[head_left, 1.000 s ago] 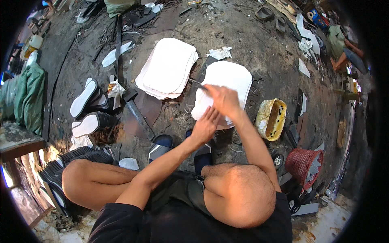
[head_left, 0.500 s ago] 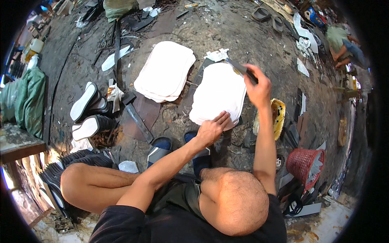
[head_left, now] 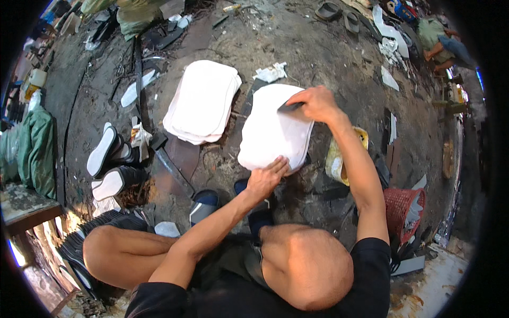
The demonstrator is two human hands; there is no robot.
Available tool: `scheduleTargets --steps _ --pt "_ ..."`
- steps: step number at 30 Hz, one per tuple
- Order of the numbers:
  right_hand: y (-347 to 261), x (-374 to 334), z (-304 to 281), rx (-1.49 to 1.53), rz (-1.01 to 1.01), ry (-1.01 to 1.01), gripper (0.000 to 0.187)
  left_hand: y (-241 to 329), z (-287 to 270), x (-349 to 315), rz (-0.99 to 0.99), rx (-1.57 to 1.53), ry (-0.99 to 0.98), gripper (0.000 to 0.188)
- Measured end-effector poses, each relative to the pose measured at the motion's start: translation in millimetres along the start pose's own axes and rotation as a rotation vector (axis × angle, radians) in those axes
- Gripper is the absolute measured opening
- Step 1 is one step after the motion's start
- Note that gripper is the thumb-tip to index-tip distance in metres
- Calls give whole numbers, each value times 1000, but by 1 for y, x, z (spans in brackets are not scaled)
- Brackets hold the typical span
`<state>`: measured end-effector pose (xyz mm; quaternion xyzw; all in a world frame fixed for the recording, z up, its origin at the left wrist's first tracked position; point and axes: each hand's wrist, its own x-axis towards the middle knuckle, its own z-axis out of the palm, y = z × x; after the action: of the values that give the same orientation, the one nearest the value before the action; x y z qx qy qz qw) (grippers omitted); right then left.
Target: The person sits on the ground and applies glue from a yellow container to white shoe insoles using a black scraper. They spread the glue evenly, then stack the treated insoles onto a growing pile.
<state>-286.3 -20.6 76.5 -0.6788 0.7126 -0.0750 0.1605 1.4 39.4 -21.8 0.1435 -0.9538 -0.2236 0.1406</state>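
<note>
Left hand (head_left: 268, 177) flat, open, pinning white sheet (head_left: 273, 132) near edge; right hand (head_left: 317, 103) fisted round blade (head_left: 289, 107). I keep blade low, stroke steady.

Dark, dirty ground (head_left: 318, 47), bare earth strewn with scraps, lit by daylight. Landmark: red mesh basket (head_left: 403, 209) at right. Far left of basket, green cloth heap (head_left: 32, 148) above wooden bench edge (head_left: 26, 209). Left of basket, black-and-white shoes (head_left: 108, 159) on ground. Well above basket, pair of sandals (head_left: 339, 13). White paper scraps (head_left: 389, 78) above basket.
</note>
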Motion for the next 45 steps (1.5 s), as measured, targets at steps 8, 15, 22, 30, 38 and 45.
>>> scheduleTargets --steps 8,15,22,30,38,45 --pt "-51 -110 -1 70 363 -212 37 -8 -16 5 41 21 -74 54" --pt "-51 -112 52 111 507 334 38 -12 -14 13 24 -60 -23 61" --pt "-44 -86 44 11 403 404 36 -6 -25 18 1 -221 94 56" --pt "-159 -166 97 51 230 386 31 -44 -37 -6 -540 -389 757 36" --pt "-35 -61 6 90 492 454 35 8 -28 5 -196 -129 145 68" --pt "-19 -27 12 -59 377 315 33 24 -43 6 -287 -65 -120 84"
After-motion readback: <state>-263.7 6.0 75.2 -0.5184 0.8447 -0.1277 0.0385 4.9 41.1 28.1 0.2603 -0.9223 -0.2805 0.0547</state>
